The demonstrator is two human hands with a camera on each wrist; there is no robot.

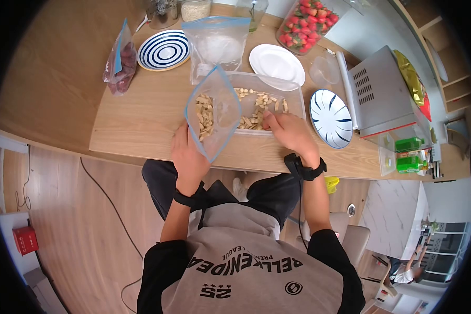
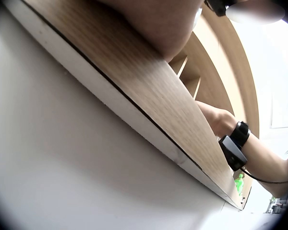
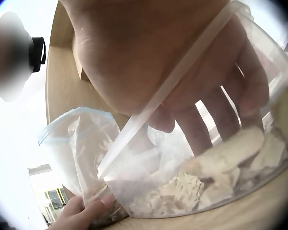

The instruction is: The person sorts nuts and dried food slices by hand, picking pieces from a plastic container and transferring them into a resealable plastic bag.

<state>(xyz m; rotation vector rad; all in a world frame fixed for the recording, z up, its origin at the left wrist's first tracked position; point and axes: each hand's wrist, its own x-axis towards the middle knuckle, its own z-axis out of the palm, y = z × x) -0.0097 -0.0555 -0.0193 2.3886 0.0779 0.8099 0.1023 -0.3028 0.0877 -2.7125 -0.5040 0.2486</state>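
A clear zip bag (image 1: 226, 99) with a blue rim stands on the table, pale dried slices inside. The left hand (image 1: 189, 157) grips its near left side; in the right wrist view that hand's thumb (image 3: 104, 201) lies against the bag (image 3: 79, 139). To the right is a clear plastic container (image 1: 301, 102) with more slices (image 1: 251, 121) in it. The right hand (image 1: 293, 133) reaches over the container's near wall; in the right wrist view its spread fingers (image 3: 194, 129) point down at the slices (image 3: 182, 189), and whether they hold any is hidden.
Behind the container are a second zip bag (image 1: 217, 44), a white plate (image 1: 277, 65) and a tub of strawberries (image 1: 309, 23). A ringed plate (image 1: 165, 51) and a bag of dark red food (image 1: 121, 73) stand left, an oval plate (image 1: 331, 119) and grey appliance (image 1: 382, 89) right.
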